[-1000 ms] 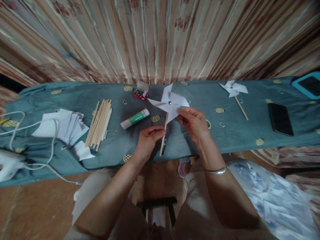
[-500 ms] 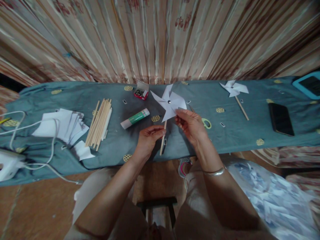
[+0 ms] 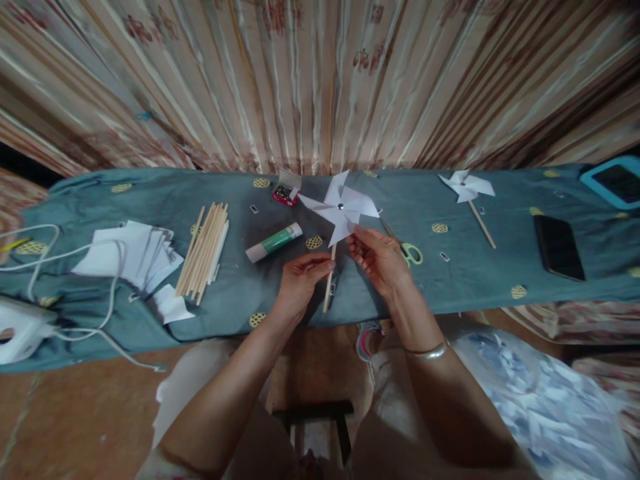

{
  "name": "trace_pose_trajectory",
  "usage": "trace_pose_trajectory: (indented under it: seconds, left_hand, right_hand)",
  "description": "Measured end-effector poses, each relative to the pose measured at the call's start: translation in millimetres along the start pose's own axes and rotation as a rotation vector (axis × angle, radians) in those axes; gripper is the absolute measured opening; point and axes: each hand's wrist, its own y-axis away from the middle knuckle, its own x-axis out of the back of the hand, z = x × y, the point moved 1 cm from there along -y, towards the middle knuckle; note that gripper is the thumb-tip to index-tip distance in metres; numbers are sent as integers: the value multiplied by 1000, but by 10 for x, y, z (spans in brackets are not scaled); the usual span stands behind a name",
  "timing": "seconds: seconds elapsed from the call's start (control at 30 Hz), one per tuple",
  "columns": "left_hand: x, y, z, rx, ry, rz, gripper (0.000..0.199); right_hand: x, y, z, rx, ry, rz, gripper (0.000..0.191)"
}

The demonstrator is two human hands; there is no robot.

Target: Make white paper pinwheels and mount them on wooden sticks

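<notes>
A white paper pinwheel with a silver pin at its centre stands over the middle of the cloth. My left hand pinches its thin wooden stick below the blades, between thumb and fingers. The fingers of my right hand are closed at the lower right blade, with the thumb and fingertips at the paper's edge. Behind the pinwheel, to the left, is a small open red box of metal pins. A green and white glue stick lies left of my hands. Green-handled scissors lie just beyond my right hand.
Leftward lie a bundle of wooden sticks, a pile of white paper and a white power strip with cables. Another pinwheel, a black phone and a blue-framed device lie rightward. A curtain hangs behind.
The pinwheel's blades have turned slightly, with my right fingers still at the lower blade. More of the scissors shows now. The whole view has shifted a little.
</notes>
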Motion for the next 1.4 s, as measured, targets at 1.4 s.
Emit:
trace_pose_trajectory:
  seconds: [1.4]
  left_hand:
    - [60,-28,253,-103,136,14,25]
  right_hand:
    - [204,223,-91,286,719,-11,44]
